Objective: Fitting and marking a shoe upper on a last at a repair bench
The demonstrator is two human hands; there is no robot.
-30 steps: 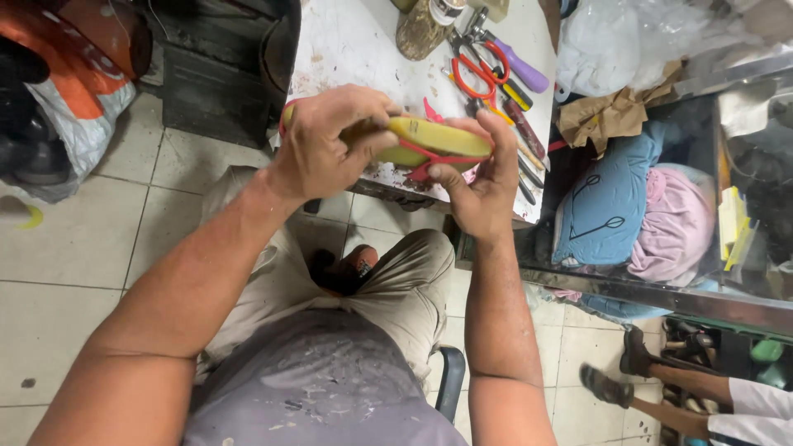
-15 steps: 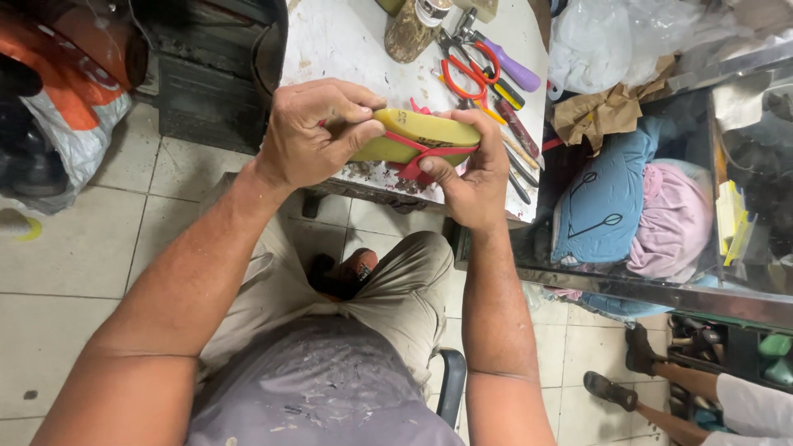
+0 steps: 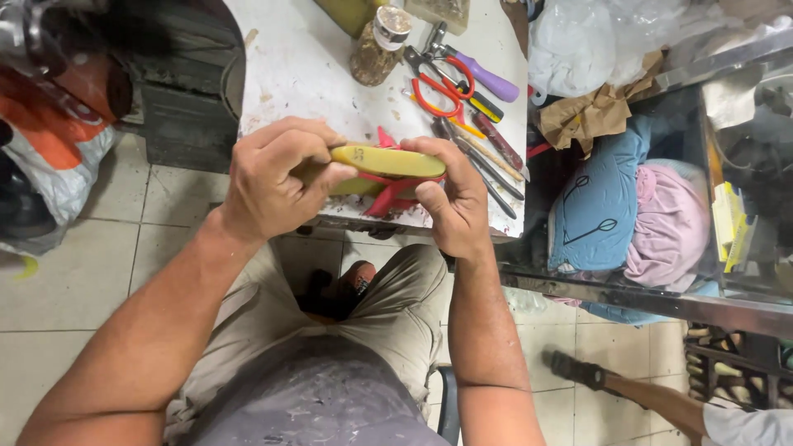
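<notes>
While both hands, left hand (image 3: 277, 177) and right hand (image 3: 454, 198), grip the yellow sandal (image 3: 388, 161) above the worktop (image 3: 314, 66), steady thumb pressure near its red strap (image 3: 387, 196) seems wise.

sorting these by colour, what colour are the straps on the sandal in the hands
Red, against the yellow sandal; the straps show best in the head view.

the sandal (image 3: 387, 161) is sitting between the left hand (image 3: 277, 177) and the right hand (image 3: 454, 198), over the bench (image 3: 306, 66) edge. scissors (image 3: 438, 87) and a jar (image 3: 380, 37) are lying beyond the right hand, on the bench.
</notes>
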